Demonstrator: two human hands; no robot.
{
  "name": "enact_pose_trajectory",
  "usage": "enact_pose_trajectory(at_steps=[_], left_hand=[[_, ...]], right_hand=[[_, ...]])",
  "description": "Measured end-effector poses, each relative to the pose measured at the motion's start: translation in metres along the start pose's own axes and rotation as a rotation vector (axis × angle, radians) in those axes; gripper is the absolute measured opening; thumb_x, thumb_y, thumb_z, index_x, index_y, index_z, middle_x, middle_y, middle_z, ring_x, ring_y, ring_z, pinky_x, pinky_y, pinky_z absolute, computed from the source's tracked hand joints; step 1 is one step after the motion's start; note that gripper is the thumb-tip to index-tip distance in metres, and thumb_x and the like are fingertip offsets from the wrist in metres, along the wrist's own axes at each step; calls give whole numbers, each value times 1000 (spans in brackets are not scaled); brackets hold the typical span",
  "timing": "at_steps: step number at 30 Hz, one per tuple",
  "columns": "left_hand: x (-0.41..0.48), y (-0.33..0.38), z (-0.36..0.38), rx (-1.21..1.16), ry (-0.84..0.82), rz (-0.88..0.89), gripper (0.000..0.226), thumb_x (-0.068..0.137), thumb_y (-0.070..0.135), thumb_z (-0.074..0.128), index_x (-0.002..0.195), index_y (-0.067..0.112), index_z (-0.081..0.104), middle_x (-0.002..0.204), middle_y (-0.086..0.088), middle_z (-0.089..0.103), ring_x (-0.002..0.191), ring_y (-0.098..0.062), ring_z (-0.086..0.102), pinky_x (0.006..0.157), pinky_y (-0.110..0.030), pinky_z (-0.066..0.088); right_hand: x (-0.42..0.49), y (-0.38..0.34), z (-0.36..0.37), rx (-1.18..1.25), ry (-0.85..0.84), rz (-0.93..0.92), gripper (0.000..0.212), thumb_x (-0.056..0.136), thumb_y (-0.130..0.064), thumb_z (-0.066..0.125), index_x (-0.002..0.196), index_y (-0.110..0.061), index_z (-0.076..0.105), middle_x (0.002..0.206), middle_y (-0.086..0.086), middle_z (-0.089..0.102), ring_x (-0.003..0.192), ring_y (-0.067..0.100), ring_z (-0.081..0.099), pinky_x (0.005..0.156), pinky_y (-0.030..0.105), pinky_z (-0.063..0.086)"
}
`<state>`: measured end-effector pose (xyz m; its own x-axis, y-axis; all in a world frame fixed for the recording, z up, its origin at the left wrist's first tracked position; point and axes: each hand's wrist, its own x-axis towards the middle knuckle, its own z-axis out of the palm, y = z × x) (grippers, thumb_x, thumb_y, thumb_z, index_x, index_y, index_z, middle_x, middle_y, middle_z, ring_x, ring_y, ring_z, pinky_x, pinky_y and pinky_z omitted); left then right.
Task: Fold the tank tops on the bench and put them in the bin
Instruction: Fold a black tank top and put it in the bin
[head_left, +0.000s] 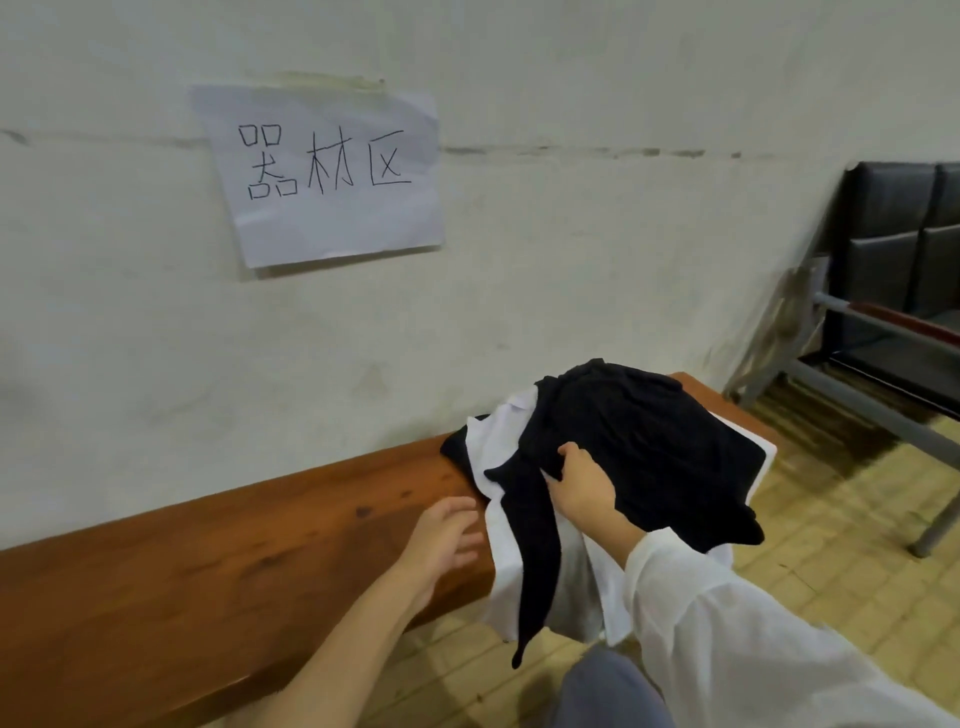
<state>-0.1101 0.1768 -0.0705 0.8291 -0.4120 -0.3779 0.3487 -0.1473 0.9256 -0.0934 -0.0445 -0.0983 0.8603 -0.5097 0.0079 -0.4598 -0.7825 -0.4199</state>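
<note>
Gripping crumpled black fabric tank top (649, 441), right hand (576, 488) clutches it atop white fabric tank top (498, 447) on brown wooden bench (208, 571); left hand (447, 535) rests relaxed on bench. Nothing folded & no bin in view: task prob. barely begun.

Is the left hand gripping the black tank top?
No, the left hand lies with loose fingers on the bench, while the right hand grips the black tank top.

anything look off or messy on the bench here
Yes: the tops sit in a crumpled heap at the right end of the bench, black tank top over a white top, both spilling over the front edge. The right hand grips the black one. The paper sign on the wall hangs tilted and creased.
</note>
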Motion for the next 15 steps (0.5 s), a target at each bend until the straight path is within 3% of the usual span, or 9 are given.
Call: enact_pose_trajectory(at_steps=[5, 7, 10, 11, 13, 15], left_hand=[[11, -17, 16, 29, 29, -123, 21, 98, 11, 42, 113, 11, 58, 106, -10, 67, 92, -24, 68, 76, -30, 57], [13, -18, 20, 20, 22, -150, 22, 98, 8, 40, 110, 8, 58, 102, -15, 69, 87, -27, 69, 76, -33, 57], [14, -17, 26, 8, 26, -148, 21, 96, 7, 41, 108, 6, 58, 97, -15, 68, 80, -25, 68, 71, -32, 56], [13, -16, 27, 18, 21, -147, 21, 96, 7, 41, 107, 6, 59, 95, -14, 68, 79, -24, 67, 70, -31, 56], [9, -14, 29, 52, 17, -145, 21, 96, 6, 41, 106, 6, 59, 94, -13, 68, 78, -23, 68, 68, -30, 55], [4, -13, 27, 88, -1, -143, 21, 96, 7, 41, 105, 6, 60, 95, -13, 70, 78, -25, 70, 68, -30, 56]], right_hand=[[14, 4, 6, -148, 129, -46, 17, 98, -16, 43, 106, -9, 57, 110, 7, 56, 94, 25, 58, 69, 31, 43], [12, 4, 4, -303, 146, -141, 13, 87, -6, 58, 100, -7, 58, 103, 9, 56, 91, 26, 58, 64, 32, 42], [8, 5, 3, -385, 133, -191, 36, 55, -5, 84, 82, -6, 60, 80, 10, 59, 67, 27, 60, 50, 33, 44], [7, 7, 2, -393, 157, -200, 40, 53, -9, 86, 82, -7, 59, 78, 9, 59, 65, 26, 60, 49, 33, 43], [7, 9, -6, -344, 87, -212, 24, 80, -19, 71, 96, -10, 55, 95, 7, 59, 83, 26, 60, 64, 34, 44], [9, 13, -15, -151, 6, -224, 6, 95, -20, 48, 93, -14, 50, 99, 6, 57, 85, 23, 57, 72, 34, 44]])
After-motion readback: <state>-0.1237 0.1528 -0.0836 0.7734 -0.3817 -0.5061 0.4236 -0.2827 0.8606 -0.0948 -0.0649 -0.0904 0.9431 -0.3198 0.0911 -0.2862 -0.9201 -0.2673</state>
